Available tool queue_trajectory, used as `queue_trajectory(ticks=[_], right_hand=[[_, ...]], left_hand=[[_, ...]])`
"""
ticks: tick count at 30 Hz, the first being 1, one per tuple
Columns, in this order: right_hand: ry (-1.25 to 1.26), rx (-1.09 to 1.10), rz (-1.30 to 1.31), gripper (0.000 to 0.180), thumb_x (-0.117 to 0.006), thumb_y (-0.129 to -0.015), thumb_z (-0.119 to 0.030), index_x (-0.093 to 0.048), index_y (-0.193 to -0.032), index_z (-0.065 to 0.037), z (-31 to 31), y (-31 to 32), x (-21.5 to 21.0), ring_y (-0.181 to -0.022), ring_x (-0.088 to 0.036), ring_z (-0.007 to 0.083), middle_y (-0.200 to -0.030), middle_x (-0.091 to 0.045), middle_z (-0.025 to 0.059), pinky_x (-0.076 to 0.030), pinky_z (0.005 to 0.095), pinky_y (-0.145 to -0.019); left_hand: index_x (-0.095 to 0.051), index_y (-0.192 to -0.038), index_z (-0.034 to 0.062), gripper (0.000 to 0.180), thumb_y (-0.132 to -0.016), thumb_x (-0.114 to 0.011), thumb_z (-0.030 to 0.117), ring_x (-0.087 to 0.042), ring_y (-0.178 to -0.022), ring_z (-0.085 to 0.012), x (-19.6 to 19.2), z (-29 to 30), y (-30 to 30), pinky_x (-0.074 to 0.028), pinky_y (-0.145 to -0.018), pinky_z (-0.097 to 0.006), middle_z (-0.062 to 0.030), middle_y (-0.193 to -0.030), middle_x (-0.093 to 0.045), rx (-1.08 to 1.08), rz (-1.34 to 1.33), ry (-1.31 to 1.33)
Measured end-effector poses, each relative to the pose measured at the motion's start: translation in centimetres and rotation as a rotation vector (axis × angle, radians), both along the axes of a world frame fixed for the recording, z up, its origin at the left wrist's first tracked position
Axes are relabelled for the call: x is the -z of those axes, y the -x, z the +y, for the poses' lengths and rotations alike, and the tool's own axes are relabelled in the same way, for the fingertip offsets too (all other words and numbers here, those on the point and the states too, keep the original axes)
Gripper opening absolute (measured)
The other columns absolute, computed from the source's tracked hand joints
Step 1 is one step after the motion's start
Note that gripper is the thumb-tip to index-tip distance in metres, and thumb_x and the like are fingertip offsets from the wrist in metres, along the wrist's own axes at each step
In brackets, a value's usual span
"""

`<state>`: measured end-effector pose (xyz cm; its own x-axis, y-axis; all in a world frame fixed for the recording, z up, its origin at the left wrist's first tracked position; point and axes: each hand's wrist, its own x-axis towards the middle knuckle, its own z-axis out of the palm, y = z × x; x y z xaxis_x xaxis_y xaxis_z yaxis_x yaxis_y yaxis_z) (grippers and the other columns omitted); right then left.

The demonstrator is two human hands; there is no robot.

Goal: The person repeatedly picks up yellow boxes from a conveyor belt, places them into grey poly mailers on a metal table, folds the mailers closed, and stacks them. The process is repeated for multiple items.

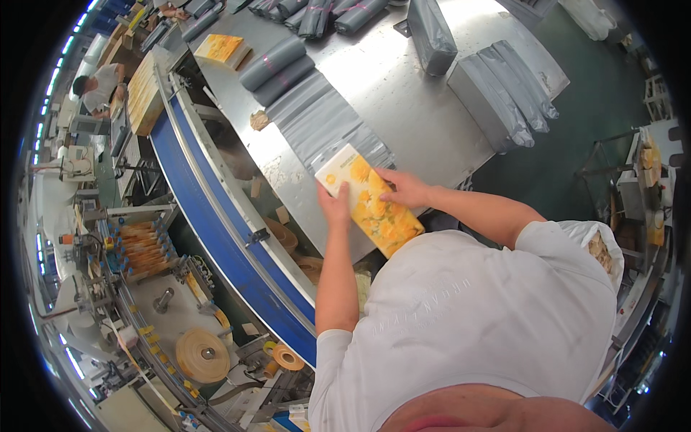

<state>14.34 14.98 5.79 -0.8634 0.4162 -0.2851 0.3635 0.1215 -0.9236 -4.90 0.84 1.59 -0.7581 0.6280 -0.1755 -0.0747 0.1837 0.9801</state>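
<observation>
A flat rectangular pack [368, 199], white with yellow and orange flowers, is held over the near edge of a metal table [403, 93]. My left hand [335, 204] grips its left long side. My right hand [404, 189] presses on its right side from above. A flat stack of grey plastic bags [320, 115] lies on the table just beyond the pack.
A blue conveyor belt [209, 209] curves along the table's left. Rolled grey bags [277, 63] and filled grey bags [504, 93] lie farther back, beside another flowered pack [222, 49]. Tape rolls [204, 354] and machinery sit at lower left. Another person [97, 86] works far left.
</observation>
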Motion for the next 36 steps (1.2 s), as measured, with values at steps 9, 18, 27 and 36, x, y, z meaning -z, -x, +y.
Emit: queue_trajectory(ticks=[9,18,27,36], right_hand=[[-0.965,-0.479,-0.132,0.061,-0.068,-0.095,-0.032,-0.054,-0.153,-0.019,11.1,6.6,2.1,-0.157,-0.025,0.0354,-0.169,-0.037,0.0006,-0.027,0.0578,-0.123],[-0.694,-0.267,0.038,0.076,-0.064,-0.092,-0.026,-0.039,-0.162,-0.016,12.8,7.6,-0.2,-0.153,-0.028,0.037,-0.169,-0.035,0.0012,-0.021,0.0548,-0.125],[-0.558,-0.218,0.284,0.052,-0.06,-0.093,-0.02,-0.057,-0.144,-0.011,10.4,5.1,1.1,-0.137,-0.047,0.0361,-0.15,-0.053,0.01,-0.041,0.05,-0.114],[-0.713,-0.042,-0.271,0.022,-0.059,-0.094,-0.022,-0.076,-0.102,-0.01,10.0,9.5,3.0,-0.107,-0.066,0.0415,-0.111,-0.073,0.0177,-0.054,0.0507,-0.095]], left_hand=[[-0.039,-0.155,0.0004,0.076,-0.09,-0.079,0.008,-0.062,-0.112,-0.0221,-1.4,4.1,5.3,-0.052,-0.097,-0.036,-0.0092,-0.117,-0.065,-0.082,-0.135,0.006],[-0.075,-0.124,0.0105,0.054,-0.077,-0.086,0.035,-0.039,-0.142,-0.0427,-7.8,9.0,4.6,-0.038,-0.118,-0.052,-0.0251,-0.159,-0.036,0.497,0.846,0.558],[-0.053,-0.144,-0.0074,0.073,-0.09,-0.079,0.034,-0.029,-0.152,-0.0513,-3.1,4.1,1.2,-0.028,-0.125,-0.053,-0.0345,-0.166,-0.023,0.182,0.532,0.342],[-0.063,-0.132,0.0001,0.047,-0.09,-0.074,0.02,-0.054,-0.127,-0.0424,-0.4,0.8,4.2,-0.042,-0.106,-0.054,-0.0219,-0.132,-0.062,-0.061,0.64,0.345]])
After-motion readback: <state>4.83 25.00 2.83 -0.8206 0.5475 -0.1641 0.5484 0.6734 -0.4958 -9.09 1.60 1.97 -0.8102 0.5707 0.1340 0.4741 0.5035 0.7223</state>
